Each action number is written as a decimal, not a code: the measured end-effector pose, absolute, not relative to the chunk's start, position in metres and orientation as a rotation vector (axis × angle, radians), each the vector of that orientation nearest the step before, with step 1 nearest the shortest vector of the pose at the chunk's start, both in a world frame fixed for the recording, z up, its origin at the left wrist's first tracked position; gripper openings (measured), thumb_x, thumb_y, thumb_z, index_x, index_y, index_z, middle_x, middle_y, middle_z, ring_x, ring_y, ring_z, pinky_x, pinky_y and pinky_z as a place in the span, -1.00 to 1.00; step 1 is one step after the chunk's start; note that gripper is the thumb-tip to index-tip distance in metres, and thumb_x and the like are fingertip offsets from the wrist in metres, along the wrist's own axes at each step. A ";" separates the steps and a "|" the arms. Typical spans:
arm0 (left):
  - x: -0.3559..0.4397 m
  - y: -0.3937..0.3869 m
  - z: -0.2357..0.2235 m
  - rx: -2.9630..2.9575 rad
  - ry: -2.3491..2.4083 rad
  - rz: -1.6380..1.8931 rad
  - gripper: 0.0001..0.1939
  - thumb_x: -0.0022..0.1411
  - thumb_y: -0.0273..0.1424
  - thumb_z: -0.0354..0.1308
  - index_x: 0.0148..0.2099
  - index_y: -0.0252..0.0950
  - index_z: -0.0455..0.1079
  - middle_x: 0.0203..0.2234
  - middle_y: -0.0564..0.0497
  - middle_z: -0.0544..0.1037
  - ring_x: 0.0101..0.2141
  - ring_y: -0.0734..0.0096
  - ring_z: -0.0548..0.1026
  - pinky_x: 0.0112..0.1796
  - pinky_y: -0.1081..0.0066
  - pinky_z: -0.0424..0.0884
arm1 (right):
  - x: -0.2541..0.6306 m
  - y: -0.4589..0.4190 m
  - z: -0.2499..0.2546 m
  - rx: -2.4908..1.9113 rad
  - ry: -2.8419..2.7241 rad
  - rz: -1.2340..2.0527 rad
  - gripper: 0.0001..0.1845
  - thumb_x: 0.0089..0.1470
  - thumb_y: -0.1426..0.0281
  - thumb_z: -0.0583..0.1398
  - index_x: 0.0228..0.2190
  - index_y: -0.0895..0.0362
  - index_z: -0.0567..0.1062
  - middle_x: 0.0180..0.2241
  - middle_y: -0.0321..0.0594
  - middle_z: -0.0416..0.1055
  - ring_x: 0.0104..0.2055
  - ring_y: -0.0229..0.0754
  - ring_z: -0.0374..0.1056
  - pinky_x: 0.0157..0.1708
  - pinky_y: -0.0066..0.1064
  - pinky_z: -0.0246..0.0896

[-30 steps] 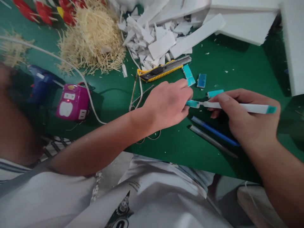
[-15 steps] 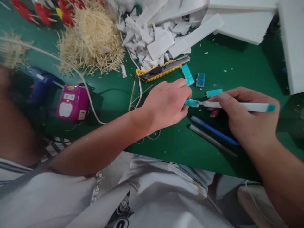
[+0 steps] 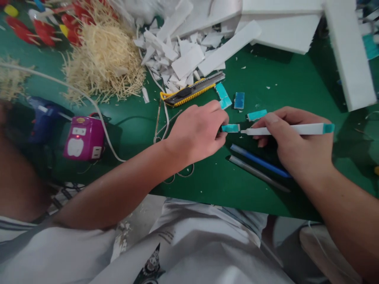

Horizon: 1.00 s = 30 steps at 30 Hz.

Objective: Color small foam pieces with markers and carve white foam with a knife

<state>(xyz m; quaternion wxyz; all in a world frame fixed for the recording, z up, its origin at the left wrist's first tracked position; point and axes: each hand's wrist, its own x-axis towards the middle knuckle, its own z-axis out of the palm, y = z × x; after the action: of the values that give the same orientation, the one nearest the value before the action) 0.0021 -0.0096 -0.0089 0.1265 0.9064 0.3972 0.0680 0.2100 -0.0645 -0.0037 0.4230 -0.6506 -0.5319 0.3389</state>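
My left hand [image 3: 198, 132] is closed and pinches a small teal-coloured piece [image 3: 230, 128] just above the green table [image 3: 266, 79]. My right hand [image 3: 296, 146] grips a white marker with a teal end [image 3: 291, 129]; its tip touches the right end of that piece. Three more teal pieces lie just beyond: one [image 3: 223, 95] by the knife, a darker one [image 3: 239, 100], and one [image 3: 256, 115] near my right fingers. A blue pen [image 3: 259, 160] and a grey pen [image 3: 257, 172] lie under my right hand.
A yellow utility knife [image 3: 191, 89] lies behind my left hand. White foam scraps [image 3: 180, 51], foam boards [image 3: 284, 27] and a heap of straw-like sticks [image 3: 103, 59] fill the back. A pink power socket [image 3: 79, 138], a blue glue gun [image 3: 41, 118] and a white cable [image 3: 97, 110] sit left.
The view has shifted, so everything sits a little further left and lower in the picture. Both hands keep the same hold on the piece and the marker.
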 end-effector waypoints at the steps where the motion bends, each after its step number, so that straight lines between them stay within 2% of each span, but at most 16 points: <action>1: 0.002 -0.009 -0.010 2.639 1.150 0.213 -0.80 0.40 -0.40 0.16 -0.05 -0.26 0.59 -0.19 -0.05 0.59 -0.27 0.26 0.54 -0.25 0.27 0.35 | 0.210 -0.064 -0.003 -1.628 -1.324 0.848 -0.71 0.22 0.35 0.31 -0.55 -0.02 0.61 -0.63 -0.34 0.46 -0.60 -0.20 0.36 -0.57 -0.33 0.21; 6: 0.001 -0.009 -0.010 2.625 1.149 0.212 -0.80 0.39 -0.40 0.16 -0.05 -0.26 0.59 -0.17 -0.06 0.60 -0.24 0.24 0.56 -0.22 0.27 0.38 | 0.209 -0.062 -0.002 -1.648 -1.313 0.831 -0.75 0.17 0.41 0.30 -0.54 -0.01 0.63 -0.61 -0.33 0.48 -0.59 -0.24 0.34 -0.58 -0.37 0.12; 9: 0.002 -0.009 -0.010 2.627 1.150 0.207 -0.80 0.40 -0.39 0.15 -0.06 -0.27 0.59 -0.16 -0.07 0.60 -0.23 0.23 0.57 -0.22 0.26 0.38 | 0.210 -0.062 -0.003 -1.663 -1.335 0.859 -0.74 0.13 0.42 0.31 -0.59 0.01 0.61 -0.67 -0.35 0.43 -0.64 -0.27 0.28 -0.60 -0.39 0.09; 14: 0.002 -0.009 -0.010 2.627 1.152 0.194 -0.78 0.40 -0.39 0.14 -0.04 -0.28 0.60 -0.16 -0.08 0.60 -0.24 0.21 0.57 -0.22 0.25 0.38 | 0.209 -0.062 -0.004 -1.597 -1.284 0.801 -0.78 0.12 0.40 0.30 -0.56 0.03 0.63 -0.61 -0.34 0.53 -0.59 -0.26 0.40 -0.54 -0.39 0.25; 18: 0.001 -0.009 -0.011 2.636 1.140 0.216 -0.79 0.40 -0.39 0.14 -0.05 -0.27 0.60 -0.16 -0.08 0.60 -0.23 0.21 0.57 -0.23 0.26 0.37 | 0.208 -0.061 -0.003 -1.646 -1.313 0.836 -0.73 0.12 0.41 0.31 -0.60 0.03 0.61 -0.68 -0.36 0.45 -0.65 -0.28 0.30 -0.63 -0.41 0.13; 22: 0.001 -0.009 -0.011 2.643 1.141 0.212 -0.78 0.40 -0.40 0.13 -0.05 -0.28 0.60 -0.17 -0.09 0.61 -0.23 0.21 0.58 -0.23 0.26 0.36 | 0.208 -0.062 -0.002 -1.632 -1.295 0.810 -0.76 0.15 0.43 0.31 -0.54 0.03 0.64 -0.61 -0.32 0.51 -0.58 -0.22 0.41 -0.54 -0.36 0.28; 26: 0.001 -0.009 -0.012 2.644 1.139 0.231 -0.78 0.38 -0.41 0.14 -0.06 -0.27 0.61 -0.18 -0.08 0.61 -0.25 0.22 0.57 -0.24 0.25 0.35 | 0.209 -0.062 -0.001 -1.662 -1.313 0.858 -0.71 0.15 0.40 0.30 -0.60 0.00 0.61 -0.66 -0.33 0.47 -0.63 -0.23 0.34 -0.59 -0.37 0.20; 30: 0.001 -0.009 -0.011 2.644 1.137 0.239 -0.79 0.38 -0.41 0.15 -0.06 -0.27 0.61 -0.19 -0.06 0.60 -0.26 0.24 0.56 -0.25 0.26 0.34 | 0.211 -0.062 -0.003 -1.652 -1.331 0.768 -0.77 0.17 0.38 0.34 -0.53 -0.02 0.65 -0.60 -0.33 0.53 -0.56 -0.22 0.42 -0.54 -0.37 0.24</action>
<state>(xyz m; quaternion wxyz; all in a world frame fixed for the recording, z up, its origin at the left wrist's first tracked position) 0.0008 -0.0094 -0.0110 0.1264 0.9082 0.3904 0.0822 0.2112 -0.0618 -0.0027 0.4283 -0.6616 -0.5331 0.3076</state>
